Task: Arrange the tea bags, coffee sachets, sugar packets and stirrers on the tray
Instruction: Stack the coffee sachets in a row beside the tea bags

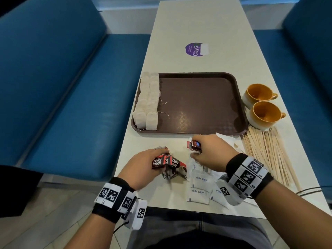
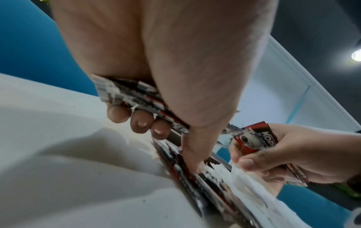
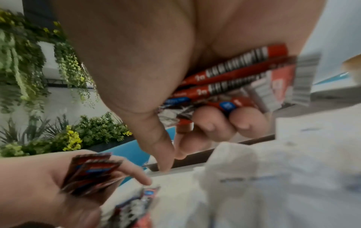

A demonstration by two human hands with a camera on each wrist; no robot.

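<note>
Two blue benches (image 1: 68, 97) flank white table (image 1: 197, 24); possibly plants (image 3: 29, 77) behind.

Even indoor light; blurred, edge-warped wrist views.

The sugar packets (image 3: 283, 177) are blurred, their print unreadable in the right wrist view.

Tea bags (image 1: 147, 101) on tray's (image 1: 197, 131) left
</note>
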